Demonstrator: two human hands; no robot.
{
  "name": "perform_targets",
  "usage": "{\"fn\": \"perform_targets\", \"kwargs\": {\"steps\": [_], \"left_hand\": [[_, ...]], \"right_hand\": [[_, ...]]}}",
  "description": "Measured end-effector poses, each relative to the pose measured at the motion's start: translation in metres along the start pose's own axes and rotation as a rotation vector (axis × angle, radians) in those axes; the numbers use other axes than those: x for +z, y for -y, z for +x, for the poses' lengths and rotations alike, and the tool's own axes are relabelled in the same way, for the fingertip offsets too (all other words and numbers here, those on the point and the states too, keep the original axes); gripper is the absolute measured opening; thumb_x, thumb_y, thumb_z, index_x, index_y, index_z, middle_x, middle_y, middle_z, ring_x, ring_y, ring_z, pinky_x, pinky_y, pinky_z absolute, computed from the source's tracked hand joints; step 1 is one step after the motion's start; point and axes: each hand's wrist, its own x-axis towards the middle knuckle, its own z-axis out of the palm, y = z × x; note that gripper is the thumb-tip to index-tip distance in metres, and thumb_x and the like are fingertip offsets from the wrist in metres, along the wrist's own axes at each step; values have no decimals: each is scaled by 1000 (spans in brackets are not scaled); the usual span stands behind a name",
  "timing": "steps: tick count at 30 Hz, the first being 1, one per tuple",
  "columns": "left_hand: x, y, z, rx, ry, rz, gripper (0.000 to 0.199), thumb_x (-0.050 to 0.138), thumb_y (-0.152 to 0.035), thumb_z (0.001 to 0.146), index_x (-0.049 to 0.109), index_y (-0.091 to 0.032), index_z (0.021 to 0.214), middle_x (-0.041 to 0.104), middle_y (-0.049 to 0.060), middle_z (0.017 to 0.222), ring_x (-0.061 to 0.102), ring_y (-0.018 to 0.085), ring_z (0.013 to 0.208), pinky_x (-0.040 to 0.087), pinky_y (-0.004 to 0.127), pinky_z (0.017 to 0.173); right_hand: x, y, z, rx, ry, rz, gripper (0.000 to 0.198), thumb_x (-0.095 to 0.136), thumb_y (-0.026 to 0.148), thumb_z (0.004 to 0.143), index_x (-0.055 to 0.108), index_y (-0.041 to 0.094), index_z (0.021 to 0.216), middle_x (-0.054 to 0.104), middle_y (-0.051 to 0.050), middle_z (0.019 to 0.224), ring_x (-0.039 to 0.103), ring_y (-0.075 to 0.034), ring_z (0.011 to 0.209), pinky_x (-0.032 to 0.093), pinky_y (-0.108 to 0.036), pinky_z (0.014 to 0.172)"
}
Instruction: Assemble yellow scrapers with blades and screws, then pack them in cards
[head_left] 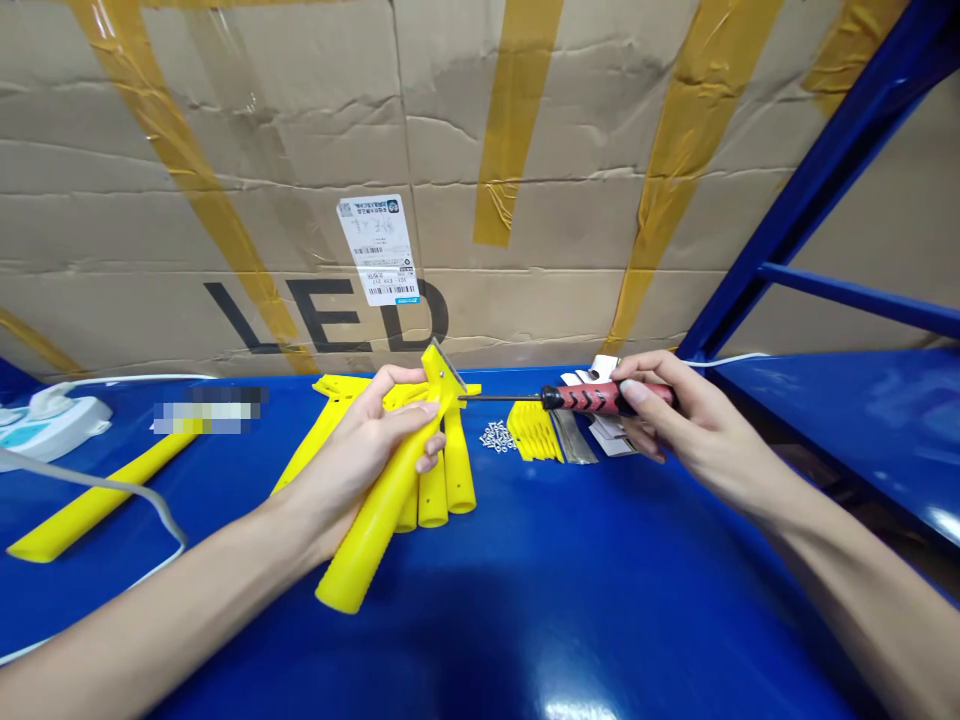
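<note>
My left hand is closed around a yellow plastic scraper, its handle slanting down toward me. At the scraper's upper end a thin metal blade sits along the edge. In my right hand is a screwdriver with a red and black grip, held level. The screwdriver's tip meets the scraper head from the right; whether it sits in a screw I cannot tell. Behind the held scraper lie several yellow handles, partly covered by my left hand.
A pile of small screws, a row of yellow plates, grey metal blades and white pieces lie on the blue table. Another yellow scraper and a power strip are at left. A cardboard box stands behind.
</note>
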Motion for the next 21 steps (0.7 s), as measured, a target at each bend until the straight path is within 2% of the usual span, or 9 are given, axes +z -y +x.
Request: {"fn": "perform_targets", "kwargs": {"steps": [1, 2, 5, 7, 10, 12, 15, 18, 21], "left_hand": [[0, 0, 0, -8, 0, -2, 29, 70, -22, 89, 49, -30, 108, 58, -2, 64, 52, 11, 53, 44, 18, 53], [0, -1, 0, -7, 1, -4, 29, 70, -22, 88, 50, -30, 108, 58, -2, 65, 52, 10, 53, 44, 18, 53], [0, -2, 0, 38, 1, -17, 29, 71, -21, 87, 51, -29, 106, 56, -4, 64, 52, 10, 53, 44, 19, 54], [-1, -2, 0, 59, 3, -12, 28, 72, -20, 87, 52, -28, 105, 55, -4, 63, 51, 9, 52, 43, 19, 54], [-1, 1, 1, 53, 2, 3, 28, 71, -19, 87, 52, -28, 106, 54, -4, 63, 50, 9, 52, 43, 19, 54], [-1, 2, 1, 42, 3, 11, 27, 69, -19, 88, 51, -28, 106, 55, -4, 62, 49, 9, 53, 42, 18, 54], [0, -2, -1, 39, 10, 24, 27, 69, -20, 89, 50, -29, 106, 56, -3, 61, 49, 10, 53, 42, 18, 54], [3, -13, -5, 93, -3, 38, 27, 71, -21, 87, 52, -29, 105, 59, -1, 63, 52, 11, 55, 44, 19, 55], [3, -21, -8, 162, -13, 40, 26, 71, -20, 87, 55, -29, 104, 59, 0, 64, 53, 11, 55, 45, 20, 54]], "right_hand": [[0, -1, 0, 9, -25, -34, 31, 59, 57, 96, 56, 26, 98, 50, 6, 60, 42, -10, 41, 35, -25, 40], [0, -2, 0, 19, -35, -50, 32, 55, 58, 97, 55, 26, 98, 51, 5, 60, 43, -10, 41, 35, -25, 41], [-2, -3, 0, 3, 30, -10, 33, 65, 53, 93, 57, 28, 113, 63, 1, 79, 62, -16, 63, 52, -29, 58], [-4, -1, -1, -32, 77, -16, 36, 73, 48, 89, 59, 29, 116, 66, -2, 91, 65, -17, 75, 55, -30, 67], [-2, 2, -1, -81, 89, -102, 27, 68, 47, 93, 61, 25, 108, 63, 1, 77, 58, -13, 63, 50, -26, 59], [1, 3, -1, -82, 90, -115, 29, 63, 50, 96, 59, 23, 107, 58, 3, 66, 52, -11, 54, 44, -24, 52], [7, 0, 1, 18, 69, -33, 36, 55, 57, 98, 57, 22, 101, 52, 6, 57, 45, -8, 40, 35, -22, 41], [13, -3, 1, 130, 40, 111, 40, 54, 62, 97, 57, 22, 96, 55, 5, 62, 47, -8, 38, 34, -22, 37], [17, 0, -1, 119, 17, 197, 36, 61, 59, 93, 59, 23, 98, 60, 2, 77, 53, -10, 47, 41, -24, 41]]}}
